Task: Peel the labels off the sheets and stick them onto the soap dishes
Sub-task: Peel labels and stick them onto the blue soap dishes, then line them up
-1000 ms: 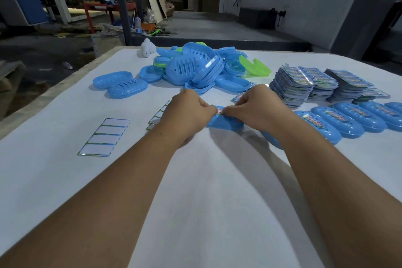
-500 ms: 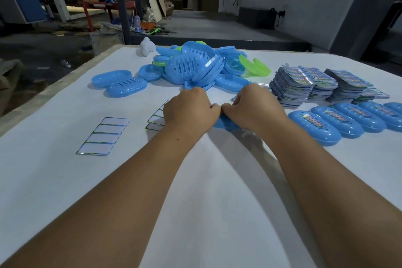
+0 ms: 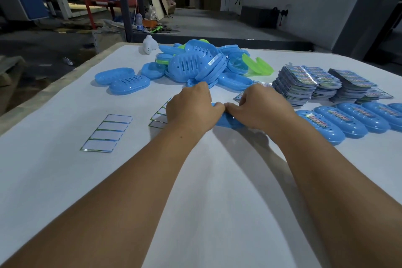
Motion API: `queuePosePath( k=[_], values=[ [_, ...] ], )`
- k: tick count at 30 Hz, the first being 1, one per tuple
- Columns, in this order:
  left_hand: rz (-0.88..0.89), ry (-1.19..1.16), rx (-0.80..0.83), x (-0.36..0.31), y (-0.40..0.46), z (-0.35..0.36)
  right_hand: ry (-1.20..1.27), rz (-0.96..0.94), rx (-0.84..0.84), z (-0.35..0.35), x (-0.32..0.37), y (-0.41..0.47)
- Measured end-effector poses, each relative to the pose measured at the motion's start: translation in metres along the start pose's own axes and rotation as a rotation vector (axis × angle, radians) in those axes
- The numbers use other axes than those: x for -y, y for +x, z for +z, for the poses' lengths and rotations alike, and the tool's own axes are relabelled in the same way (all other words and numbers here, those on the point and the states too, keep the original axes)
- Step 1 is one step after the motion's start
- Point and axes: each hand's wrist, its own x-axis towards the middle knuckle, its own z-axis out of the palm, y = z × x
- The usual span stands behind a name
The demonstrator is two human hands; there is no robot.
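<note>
A blue soap dish (image 3: 228, 121) lies on the white table under both my hands, mostly hidden. My left hand (image 3: 191, 109) and my right hand (image 3: 263, 104) sit side by side on it, thumbs meeting over its top, fingers curled down around it. The label on this dish is hidden by my hands. A row of blue dishes with colourful labels (image 3: 339, 124) lies to the right. Stacks of label sheets (image 3: 304, 85) stand behind that row. A used backing sheet (image 3: 106, 132) lies at the left; another (image 3: 157, 118) peeks out beside my left wrist.
A heap of blue and green soap dishes (image 3: 195, 65) fills the table's far middle, with two separate blue dishes (image 3: 121, 79) to its left. A small white object (image 3: 149, 44) stands at the far edge. The table's left edge (image 3: 54, 87) drops to the workshop floor.
The label strip seen between my fingertips a second ago is now covered. My thumbs have closed together over the dish's top. The dish stays in place.
</note>
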Motion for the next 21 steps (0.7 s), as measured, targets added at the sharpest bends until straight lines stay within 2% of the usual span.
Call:
queuePosePath(
  k=[5, 8, 12, 14, 18, 21],
  values=[
    [-0.034, -0.028, -0.019, 0.004, 0.002, -0.001, 0.130, -0.159, -0.011, -0.001, 0.000, -0.003],
    [-0.062, -0.090, -0.069, 0.008, 0.004, -0.005, 0.281, -0.292, 0.067, -0.001, 0.007, -0.009],
    [-0.072, -0.110, -0.112, 0.012, 0.006, -0.007, 0.193, -0.404, 0.136, 0.000, 0.013, -0.016],
    [-0.072, -0.103, -0.112, 0.013, 0.006, -0.007, 0.080, -0.372, 0.136, -0.002, 0.015, -0.017],
    [-0.061, -0.080, -0.100, 0.013, 0.006, -0.005, -0.137, -0.193, 0.139, -0.006, 0.013, -0.019],
    [-0.052, -0.073, -0.098, 0.014, 0.006, -0.002, -0.168, -0.147, 0.121, -0.009, 0.008, -0.019]
  ],
)
